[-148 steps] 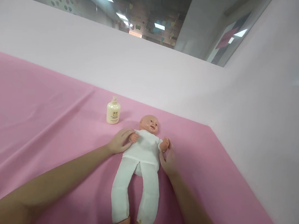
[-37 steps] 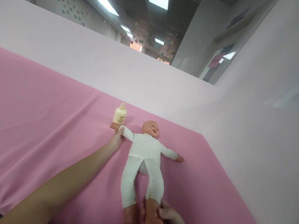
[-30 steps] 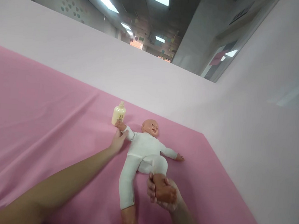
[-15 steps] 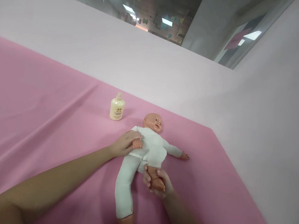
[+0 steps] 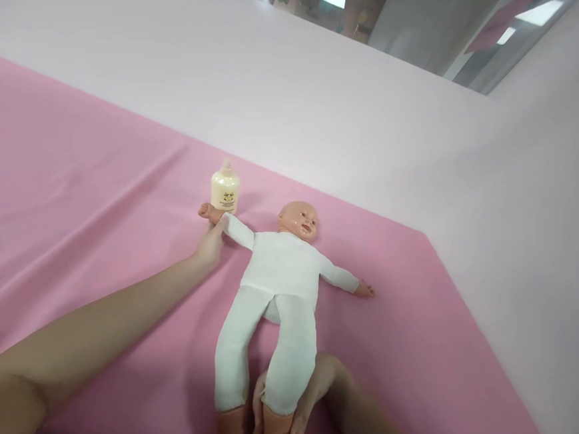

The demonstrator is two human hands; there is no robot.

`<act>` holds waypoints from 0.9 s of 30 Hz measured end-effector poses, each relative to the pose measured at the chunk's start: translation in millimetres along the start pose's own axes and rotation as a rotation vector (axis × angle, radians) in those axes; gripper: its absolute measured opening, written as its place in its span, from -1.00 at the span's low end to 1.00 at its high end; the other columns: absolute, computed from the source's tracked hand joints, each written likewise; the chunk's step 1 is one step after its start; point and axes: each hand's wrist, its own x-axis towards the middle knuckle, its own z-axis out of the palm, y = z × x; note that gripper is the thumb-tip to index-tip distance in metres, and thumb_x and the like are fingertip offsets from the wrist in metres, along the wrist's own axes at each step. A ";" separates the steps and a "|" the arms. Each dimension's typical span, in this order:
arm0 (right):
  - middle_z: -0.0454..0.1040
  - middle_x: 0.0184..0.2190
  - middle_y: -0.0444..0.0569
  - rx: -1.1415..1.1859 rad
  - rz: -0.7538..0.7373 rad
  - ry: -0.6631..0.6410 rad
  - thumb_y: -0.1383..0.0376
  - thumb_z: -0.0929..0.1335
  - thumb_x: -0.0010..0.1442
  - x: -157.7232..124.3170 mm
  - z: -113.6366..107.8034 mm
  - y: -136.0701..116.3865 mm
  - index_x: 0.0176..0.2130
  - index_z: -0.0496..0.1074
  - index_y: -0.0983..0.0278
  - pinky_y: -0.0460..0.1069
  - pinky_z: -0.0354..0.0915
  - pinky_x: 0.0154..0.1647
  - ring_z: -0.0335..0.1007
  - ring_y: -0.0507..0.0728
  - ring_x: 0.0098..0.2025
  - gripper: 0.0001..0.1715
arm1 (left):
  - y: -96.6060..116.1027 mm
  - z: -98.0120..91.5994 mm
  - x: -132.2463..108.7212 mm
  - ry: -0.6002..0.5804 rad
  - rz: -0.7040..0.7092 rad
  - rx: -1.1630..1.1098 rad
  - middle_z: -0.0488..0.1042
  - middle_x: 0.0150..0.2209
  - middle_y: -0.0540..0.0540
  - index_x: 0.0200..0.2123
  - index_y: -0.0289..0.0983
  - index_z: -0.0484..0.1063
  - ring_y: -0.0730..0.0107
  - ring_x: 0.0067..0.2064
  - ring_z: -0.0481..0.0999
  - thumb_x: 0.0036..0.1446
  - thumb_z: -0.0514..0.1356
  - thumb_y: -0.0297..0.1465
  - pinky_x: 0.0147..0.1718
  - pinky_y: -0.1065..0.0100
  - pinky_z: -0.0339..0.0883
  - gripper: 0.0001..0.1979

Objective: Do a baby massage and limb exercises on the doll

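Observation:
A baby doll [image 5: 283, 260] with a white cloth body lies face up, its head toward the wall and both arms spread. My left hand [image 5: 211, 239] is closed around the doll's forearm on the left, near the wrist, and holds it out to the side. Around the doll's lower leg on the right wraps my right hand [image 5: 307, 402], thumb on the outer side and fingers on the inner side. Part of that hand is hidden behind the leg. The doll's other leg lies straight, untouched, its foot cut off by the frame.
A cream pump bottle [image 5: 225, 188] stands upright behind the doll's raised hand. Pink cloth [image 5: 94, 208] with folds on the left covers the surface. A white wall [image 5: 278, 102] rises behind and to the right, with a window or mirror [image 5: 409, 32] above.
My left hand has drawn the doll's arm from its chest outward, up toward the bottle. My right hand has brought the bent leg down straight. The view has tilted slightly downward.

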 end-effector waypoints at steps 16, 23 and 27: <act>0.67 -0.34 0.03 0.147 0.004 -0.351 0.35 0.72 -0.35 -0.2 -13.7 9.3 -0.21 0.50 0.32 0.03 0.56 -0.16 0.68 0.21 -0.28 -0.30 | -4.9 -0.4 -6.0 -0.113 0.140 0.178 0.51 0.14 -0.16 0.11 -0.14 0.40 0.07 0.21 0.49 0.22 0.30 -0.08 0.18 0.08 0.40 -0.54; 0.66 -0.34 0.02 0.154 -0.623 -0.481 0.04 0.58 0.06 -5.7 -4.0 -4.1 -0.07 0.38 0.25 0.04 0.49 -0.09 0.62 0.12 -0.33 -0.41 | 2.3 1.8 -31.8 -0.489 0.398 0.505 0.49 0.14 -0.26 0.15 -0.23 0.35 0.04 0.20 0.47 0.27 0.25 -0.12 0.25 0.01 0.30 -0.51; 0.56 -0.51 -0.17 0.225 -0.935 -0.292 -0.12 0.43 0.18 -4.8 -0.7 -2.8 -0.10 0.35 0.21 0.05 0.47 -0.15 0.41 0.04 -0.52 -0.47 | 11.9 5.3 -43.2 -0.748 0.691 0.762 0.51 0.13 -0.26 0.17 -0.22 0.38 0.03 0.19 0.47 0.29 0.22 -0.17 0.23 0.00 0.30 -0.56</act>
